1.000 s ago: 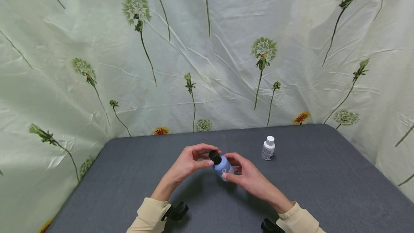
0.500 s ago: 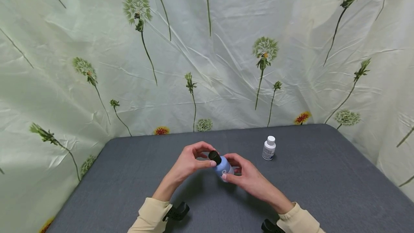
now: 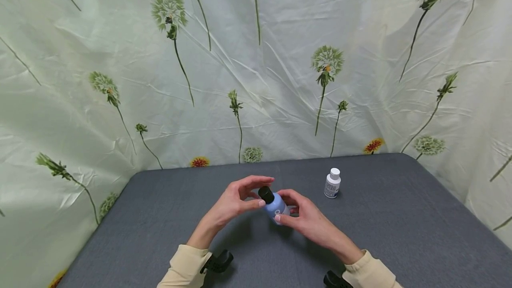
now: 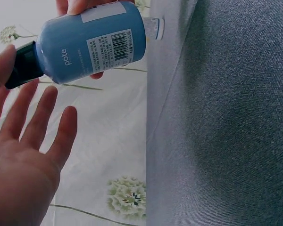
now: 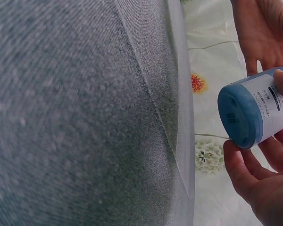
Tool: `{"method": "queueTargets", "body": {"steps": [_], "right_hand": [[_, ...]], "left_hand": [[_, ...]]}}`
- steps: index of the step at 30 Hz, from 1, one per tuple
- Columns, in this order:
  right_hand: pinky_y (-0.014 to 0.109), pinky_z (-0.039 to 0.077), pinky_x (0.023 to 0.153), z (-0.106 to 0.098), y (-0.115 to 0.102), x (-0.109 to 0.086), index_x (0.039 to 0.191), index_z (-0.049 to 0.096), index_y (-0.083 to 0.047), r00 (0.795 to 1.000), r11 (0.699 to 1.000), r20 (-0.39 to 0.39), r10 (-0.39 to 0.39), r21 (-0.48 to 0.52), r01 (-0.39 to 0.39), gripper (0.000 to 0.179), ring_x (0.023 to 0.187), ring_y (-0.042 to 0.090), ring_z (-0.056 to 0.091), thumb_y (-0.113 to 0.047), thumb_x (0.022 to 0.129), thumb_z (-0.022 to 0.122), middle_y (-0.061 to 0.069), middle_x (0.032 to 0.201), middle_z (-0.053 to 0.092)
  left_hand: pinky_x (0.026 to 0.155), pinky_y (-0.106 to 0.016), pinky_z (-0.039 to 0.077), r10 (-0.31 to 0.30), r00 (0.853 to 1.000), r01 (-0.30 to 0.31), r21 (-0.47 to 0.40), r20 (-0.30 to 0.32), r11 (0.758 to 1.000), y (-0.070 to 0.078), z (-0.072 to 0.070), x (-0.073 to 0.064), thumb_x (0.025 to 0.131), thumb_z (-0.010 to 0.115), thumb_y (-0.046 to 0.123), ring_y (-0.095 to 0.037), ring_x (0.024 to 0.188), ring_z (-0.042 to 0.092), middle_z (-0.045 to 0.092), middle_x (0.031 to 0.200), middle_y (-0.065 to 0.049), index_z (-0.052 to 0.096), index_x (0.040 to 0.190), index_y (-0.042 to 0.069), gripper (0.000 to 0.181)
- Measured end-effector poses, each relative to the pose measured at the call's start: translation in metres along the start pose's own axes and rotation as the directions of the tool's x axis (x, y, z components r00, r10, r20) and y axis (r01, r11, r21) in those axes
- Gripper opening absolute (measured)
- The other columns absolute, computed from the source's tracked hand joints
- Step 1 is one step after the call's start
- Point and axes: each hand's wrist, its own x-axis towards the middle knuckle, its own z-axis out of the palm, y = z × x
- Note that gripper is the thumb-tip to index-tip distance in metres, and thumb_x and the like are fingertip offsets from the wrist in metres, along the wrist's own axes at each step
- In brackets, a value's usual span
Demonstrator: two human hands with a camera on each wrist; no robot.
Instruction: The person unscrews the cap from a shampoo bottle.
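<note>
My right hand [image 3: 307, 218] grips a blue bottle [image 3: 274, 208] by its body, thumb on the near side and fingers round the far side. The bottle leans with its black cap [image 3: 266, 194] up and to the left, held over the table. At the cap is my left hand [image 3: 237, 200], its thumb by the cap's lower edge and its fingers stretched out past the top. Seen from the left wrist, those fingers [image 4: 40, 115] are spread and nearly straight. A barcode label [image 4: 111, 49] shows on the bottle's side, and the right wrist view shows its base [image 5: 236, 117].
A small white bottle [image 3: 332, 184] with a white cap stands upright on the dark grey table [image 3: 168, 208], behind and right of the hands. A pale curtain [image 3: 280, 79] printed with dandelions hangs along the table's far edge.
The left fingers, curled close round the cap half a second ago, have straightened away from it. The right hand and the blue bottle have stayed nearly still.
</note>
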Motion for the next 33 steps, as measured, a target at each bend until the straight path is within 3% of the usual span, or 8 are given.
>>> {"method": "queueTargets", "body": {"steps": [3, 6, 17, 28, 33], "right_hand": [[0.049, 0.041, 0.099, -0.0004, -0.0003, -0.0005, 0.132, 0.053, -0.008, 1.000, 1.000, -0.001, -0.011, -0.010, 0.011, 0.049, 0.115, 0.022, 0.055, -0.026, 0.091, 0.073, 0.005, 0.123, 0.061], [0.048, 0.042, 0.099, -0.0004, -0.0004, -0.0009, 0.133, 0.053, -0.007, 1.000, 1.000, -0.005, -0.018, -0.011, 0.018, 0.050, 0.115, 0.022, 0.055, -0.025, 0.091, 0.073, 0.006, 0.124, 0.060], [0.048, 0.041, 0.099, 0.0001, 0.0016, -0.0007, 0.131, 0.054, -0.010, 1.000, 1.000, -0.011, -0.003, -0.024, 0.003, 0.048, 0.112, 0.021, 0.056, -0.025, 0.090, 0.074, 0.004, 0.122, 0.061], [0.048, 0.041, 0.099, 0.0016, 0.0022, -0.0001, 0.129, 0.056, -0.013, 1.000, 1.000, -0.016, -0.002, -0.021, 0.002, 0.046, 0.111, 0.020, 0.056, -0.026, 0.089, 0.075, 0.002, 0.119, 0.062], [0.048, 0.041, 0.099, 0.0017, 0.0028, 0.0004, 0.129, 0.056, -0.013, 1.000, 1.000, -0.020, -0.011, -0.017, 0.010, 0.046, 0.112, 0.020, 0.056, -0.025, 0.089, 0.075, 0.002, 0.119, 0.062]], "left_hand": [[0.100, -0.049, 0.041, 0.016, 0.998, -0.014, -0.034, 0.056, 0.999, 0.0014, 0.0000, -0.0005, 0.094, 0.066, 0.005, -0.026, 0.129, 0.050, 0.056, 0.140, -0.005, 0.057, 0.138, 0.013, 0.046], [0.101, -0.046, 0.042, -0.006, 0.998, 0.010, -0.054, 0.065, 0.999, 0.0020, 0.0003, -0.0010, 0.096, 0.063, 0.005, -0.026, 0.125, 0.053, 0.058, 0.137, -0.007, 0.059, 0.136, 0.011, 0.041], [0.091, -0.045, 0.048, -0.102, 0.993, 0.101, -0.009, -0.051, 0.995, 0.0012, 0.0012, -0.0014, 0.088, 0.075, 0.009, -0.028, 0.106, 0.062, 0.068, 0.117, -0.005, 0.066, 0.123, 0.007, 0.036], [0.090, -0.049, 0.046, -0.094, 0.984, 0.104, 0.058, -0.149, 0.993, 0.0001, 0.0050, 0.0006, 0.082, 0.081, 0.012, -0.027, 0.095, 0.063, 0.067, 0.105, -0.005, 0.068, 0.109, 0.011, 0.030], [0.083, -0.045, 0.049, -0.073, 0.987, 0.085, 0.086, -0.142, 0.993, -0.0013, 0.0053, 0.0008, 0.084, 0.080, 0.014, -0.028, 0.091, 0.061, 0.067, 0.108, -0.006, 0.067, 0.114, 0.009, 0.034]]}}
